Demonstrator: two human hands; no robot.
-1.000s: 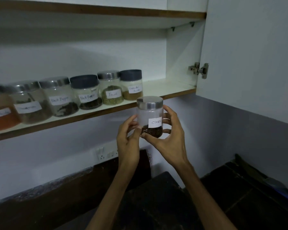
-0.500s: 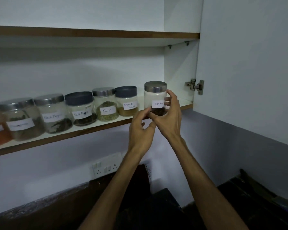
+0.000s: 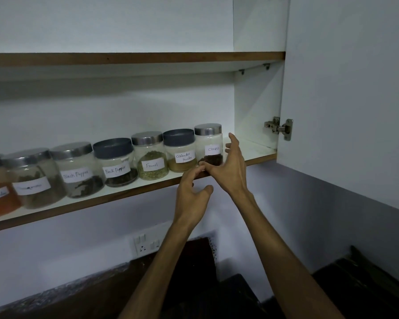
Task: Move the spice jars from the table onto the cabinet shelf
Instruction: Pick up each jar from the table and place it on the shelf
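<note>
Cloves jar [image 3: 209, 145] stands upright on the shelf [image 3: 129, 192], right end of the row, touching the coriander jar [image 3: 180, 151]. Right hand [image 3: 228, 171] fingers spread, jar just left of the palm; left hand [image 3: 191, 199] loosely curled, lower, empty.

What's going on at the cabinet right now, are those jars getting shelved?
Yes. A person has the Cloves jar standing on the cabinet shelf, at the right end of the row next to the Coriander Powder jar. The right hand is open beside the jar, thumb near its base, and the left hand is open just below the shelf edge. Neither hand grips anything.
</note>
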